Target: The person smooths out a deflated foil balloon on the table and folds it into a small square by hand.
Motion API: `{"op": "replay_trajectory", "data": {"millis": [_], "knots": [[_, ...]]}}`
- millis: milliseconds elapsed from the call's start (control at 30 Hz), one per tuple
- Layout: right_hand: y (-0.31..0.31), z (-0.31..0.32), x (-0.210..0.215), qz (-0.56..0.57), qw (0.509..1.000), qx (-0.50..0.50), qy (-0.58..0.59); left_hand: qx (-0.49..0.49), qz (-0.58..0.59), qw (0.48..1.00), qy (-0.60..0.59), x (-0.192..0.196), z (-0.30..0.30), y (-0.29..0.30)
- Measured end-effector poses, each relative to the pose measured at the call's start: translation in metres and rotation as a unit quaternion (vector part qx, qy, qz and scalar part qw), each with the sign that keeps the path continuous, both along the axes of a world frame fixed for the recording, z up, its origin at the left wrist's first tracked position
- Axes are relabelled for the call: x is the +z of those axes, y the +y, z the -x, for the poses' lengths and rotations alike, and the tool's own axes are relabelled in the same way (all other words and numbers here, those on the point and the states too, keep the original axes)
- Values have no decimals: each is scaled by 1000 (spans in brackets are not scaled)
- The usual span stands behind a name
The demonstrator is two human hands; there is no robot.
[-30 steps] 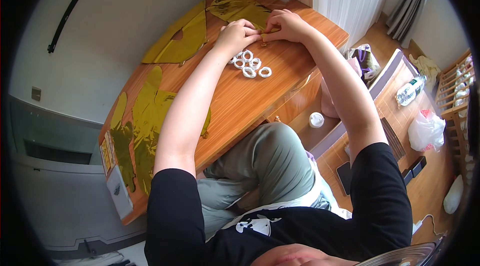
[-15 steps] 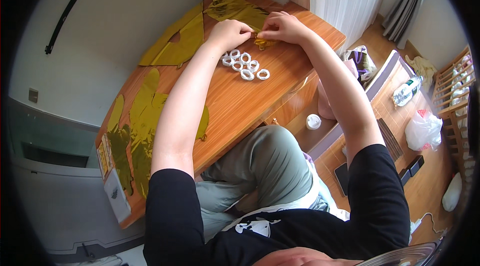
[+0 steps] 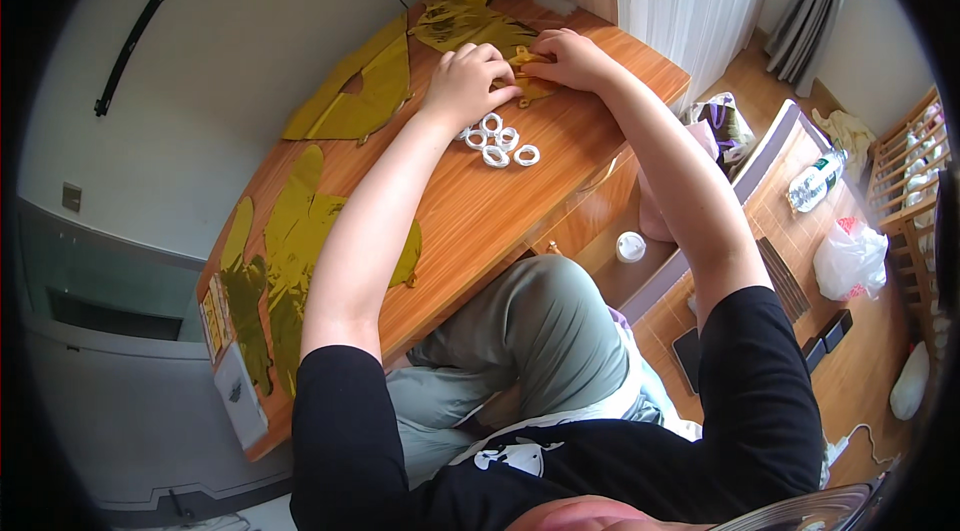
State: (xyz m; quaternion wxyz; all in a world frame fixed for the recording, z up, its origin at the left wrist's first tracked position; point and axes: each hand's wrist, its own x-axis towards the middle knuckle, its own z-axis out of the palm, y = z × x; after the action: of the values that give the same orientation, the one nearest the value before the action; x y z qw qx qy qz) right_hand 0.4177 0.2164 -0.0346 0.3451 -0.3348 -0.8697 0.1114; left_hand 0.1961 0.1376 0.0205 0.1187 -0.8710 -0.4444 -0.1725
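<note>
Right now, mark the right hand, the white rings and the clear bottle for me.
Right hand (image 3: pixel 575 61), head view: back of the hand.
White rings (image 3: pixel 499 142), head view: a rim mid-cluster.
Clear bottle (image 3: pixel 816 181), head view: middle of its body.

A black short-sleeved shirt (image 3: pixel 620 451) tops grey-green trousers (image 3: pixel 535 331).
</note>
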Motion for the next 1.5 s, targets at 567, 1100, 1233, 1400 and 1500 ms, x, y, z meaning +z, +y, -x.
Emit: {"op": "replay_trajectory", "data": {"millis": [567,1100,1233,1400,1500], "knots": [[-15,4,12,2,999,-4,-47,-24,3,999,-26,-10,9,9],[-7,1,7,29,998,-28,-51,0,178,977,-117,2,4,21],[-9,-2,3,27,999,-35,-3,-3,87,988,-128,-2,-9,21],[-29,7,22,4,999,-43,-27,37,-93,993,-64,9,0,16],[-18,-3,16,4,999,-23,-45,61,-70,990,-105,10,-14,10]]}}
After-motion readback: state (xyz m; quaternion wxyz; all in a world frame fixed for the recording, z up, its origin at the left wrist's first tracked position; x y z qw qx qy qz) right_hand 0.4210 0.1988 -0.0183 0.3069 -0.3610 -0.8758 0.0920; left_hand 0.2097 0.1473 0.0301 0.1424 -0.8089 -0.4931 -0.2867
